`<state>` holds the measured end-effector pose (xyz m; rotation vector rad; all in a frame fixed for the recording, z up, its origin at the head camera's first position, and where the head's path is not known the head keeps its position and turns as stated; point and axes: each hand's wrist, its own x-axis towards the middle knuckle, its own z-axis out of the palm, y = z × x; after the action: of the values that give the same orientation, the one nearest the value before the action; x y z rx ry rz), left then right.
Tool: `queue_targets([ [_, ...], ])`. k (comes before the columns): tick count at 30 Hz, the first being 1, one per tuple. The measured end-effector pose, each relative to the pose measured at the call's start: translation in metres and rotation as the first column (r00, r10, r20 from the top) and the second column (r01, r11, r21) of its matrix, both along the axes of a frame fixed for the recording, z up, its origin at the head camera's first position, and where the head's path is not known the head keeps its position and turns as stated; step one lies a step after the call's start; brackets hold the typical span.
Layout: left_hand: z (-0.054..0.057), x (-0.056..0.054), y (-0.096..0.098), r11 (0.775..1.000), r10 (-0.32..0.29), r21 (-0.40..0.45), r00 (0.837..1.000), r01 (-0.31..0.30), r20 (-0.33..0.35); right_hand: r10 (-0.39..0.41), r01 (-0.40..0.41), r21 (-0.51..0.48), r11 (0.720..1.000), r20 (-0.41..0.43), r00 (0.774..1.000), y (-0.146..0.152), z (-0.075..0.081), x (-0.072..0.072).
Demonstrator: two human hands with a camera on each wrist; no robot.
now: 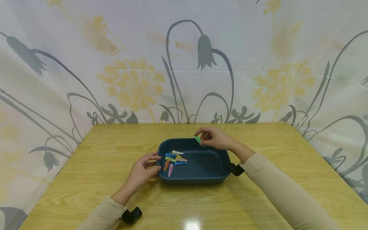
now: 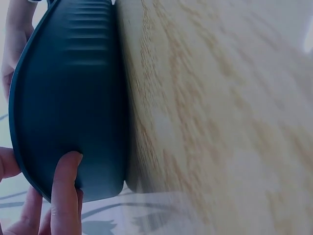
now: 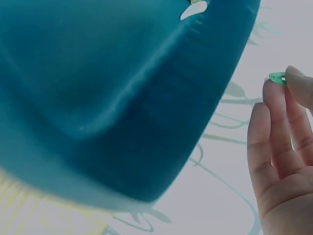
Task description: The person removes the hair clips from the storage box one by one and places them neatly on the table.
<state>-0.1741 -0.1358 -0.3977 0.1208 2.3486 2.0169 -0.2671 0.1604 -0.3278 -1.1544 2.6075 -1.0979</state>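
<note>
A dark blue rectangular basin [image 1: 207, 164] sits on the table, with several coloured snap hair clips [image 1: 170, 170] in its left part. They are white, blue, green, yellow, orange and lilac, some overlapping. At the basin's left end my left hand [image 1: 143, 167] grips the rim and wall; one finger [image 2: 66, 191] lies against the outer side in the left wrist view. Above the far rim, right of its middle, my right hand [image 1: 214, 138] pinches a green hair clip [image 3: 277, 78] between thumb and fingertip. A white clip [image 3: 194, 9] inside the basin shows in the right wrist view.
The wooden table [image 1: 115, 140] stretches around the basin on every side. Behind it hangs a flower-patterned curtain [image 1: 184, 64]. Black wrist devices [image 1: 131, 215] sit at both sleeves, the right one close to the basin's right end.
</note>
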Motion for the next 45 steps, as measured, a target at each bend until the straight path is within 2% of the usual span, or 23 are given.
queue_targets([
  [7, 0.0, 0.001, -0.001, 1.0, -0.001, 0.001, 1.0, 0.001, 0.007, -0.063, 0.064, -0.044, 0.997, 0.013, 0.998, 0.019, -0.001, 0.004],
  [13, 0.001, 0.003, -0.002, 1.0, -0.004, -0.024, 1.0, 0.004, -0.016, -0.112, 0.116, -0.078, 0.99, 0.049, 0.992, 0.035, -0.001, 0.009],
  [22, -0.001, 0.003, -0.003, 0.999, -0.01, -0.045, 0.999, 0.008, -0.035, -0.195, 0.196, -0.084, 0.977, 0.017, 0.981, 0.059, -0.009, 0.013],
  [30, -0.002, 0.002, -0.002, 0.999, 0.001, -0.045, 0.999, -0.002, -0.034, -0.293, 0.292, -0.096, 0.952, 0.009, 0.956, 0.075, -0.018, 0.017],
  [40, 0.001, 0.002, -0.001, 1.0, -0.01, -0.023, 1.0, 0.01, -0.028, -0.35, 0.35, -0.116, 0.929, 0.026, 0.937, 0.094, -0.031, 0.023],
  [42, 0.001, 0.001, 0.0, 1.0, -0.012, -0.021, 1.0, 0.012, -0.027, -0.361, 0.362, -0.105, 0.926, 0.032, 0.932, 0.092, -0.025, 0.03],
  [45, 0.0, 0.001, -0.001, 1.0, -0.013, -0.017, 0.999, 0.012, -0.029, -0.367, 0.369, -0.095, 0.925, 0.043, 0.929, 0.096, -0.03, 0.03],
])
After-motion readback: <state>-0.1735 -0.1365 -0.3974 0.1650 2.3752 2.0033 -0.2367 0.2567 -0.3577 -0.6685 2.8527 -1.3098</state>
